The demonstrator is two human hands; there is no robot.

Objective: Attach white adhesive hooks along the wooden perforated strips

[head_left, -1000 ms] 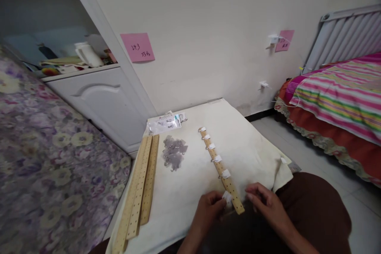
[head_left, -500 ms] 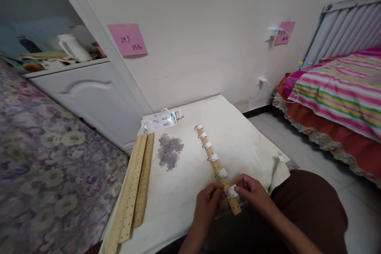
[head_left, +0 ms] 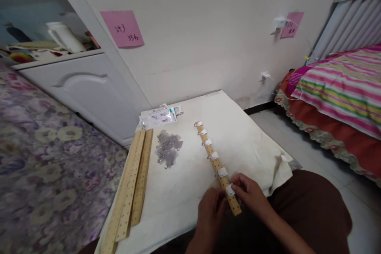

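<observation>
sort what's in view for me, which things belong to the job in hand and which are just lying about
Job:
- holed strip
- white tags
- grey pile, probably
- spare strips, probably
- clear packet, perhaps

Apparently just about:
- white jug
- pink notes
- striped bedding

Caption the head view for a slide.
Right hand holding the nearest white tag at a perforated strip, left hand at its edge, small grey pieces heaped apart.

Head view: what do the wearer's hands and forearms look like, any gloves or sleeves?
The left hand and right hand are bare, without gloves. No sleeve, watch or cable shows on the visible forearms. Rings: cannot tell.
</observation>
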